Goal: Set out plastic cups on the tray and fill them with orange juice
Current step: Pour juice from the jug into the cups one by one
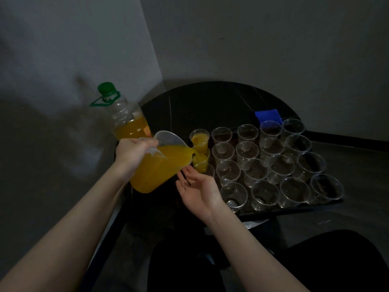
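Clear plastic jug [162, 165], largely full of orange juice, tilted rightward, spout over second cup [201, 162] in leftmost column of tray [273, 211]; juice running from spout into that cup, cup partly filled. Gripped at handle side by left hand [132, 152], fingers curled round it. Right hand [199, 190] palm-up, fingers relaxed and spread, holding nothing, just below jug spout and beside partly filled cup. Far cup of same column [199, 138] filled with juice. Remaining clear cups [267, 161], empty, in rows across dark tray, right of filled ones. Large clear bottle [124, 116] with green cap, about half full of juice, upright behind jug at left. Blue cloth [268, 115] on dark table [206, 102] beyond tray, near wall.
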